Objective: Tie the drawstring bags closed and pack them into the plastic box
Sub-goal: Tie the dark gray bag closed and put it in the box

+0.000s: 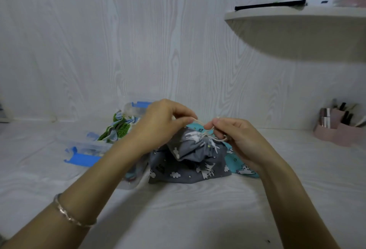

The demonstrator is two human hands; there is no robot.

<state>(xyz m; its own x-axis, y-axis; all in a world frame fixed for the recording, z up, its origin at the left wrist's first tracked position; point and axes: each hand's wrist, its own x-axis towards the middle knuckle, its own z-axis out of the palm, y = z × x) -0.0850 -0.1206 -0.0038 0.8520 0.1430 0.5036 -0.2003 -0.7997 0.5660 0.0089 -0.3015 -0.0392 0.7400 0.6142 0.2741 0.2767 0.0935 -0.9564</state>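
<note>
A grey drawstring bag (pixel 190 159) printed with white clouds and animals sits on the white table, its mouth gathered at the top. My left hand (pixel 162 123) pinches one end of the cream drawstring (pixel 200 122) above the bag. My right hand (pixel 235 137) pinches the other end just right of the gathered mouth. A teal patterned bag (pixel 243 167) lies behind and to the right of the grey one. A green leaf-print bag (pixel 116 129) lies in the clear plastic box (pixel 87 145) with blue clips, left of my hands.
A clear lid or tray (pixel 130 181) lies partly under my left forearm. A pink organiser (pixel 340 127) with cosmetics stands at the far right. A white shelf (pixel 297 18) with a dark flat object juts out at upper right. The wall runs close behind.
</note>
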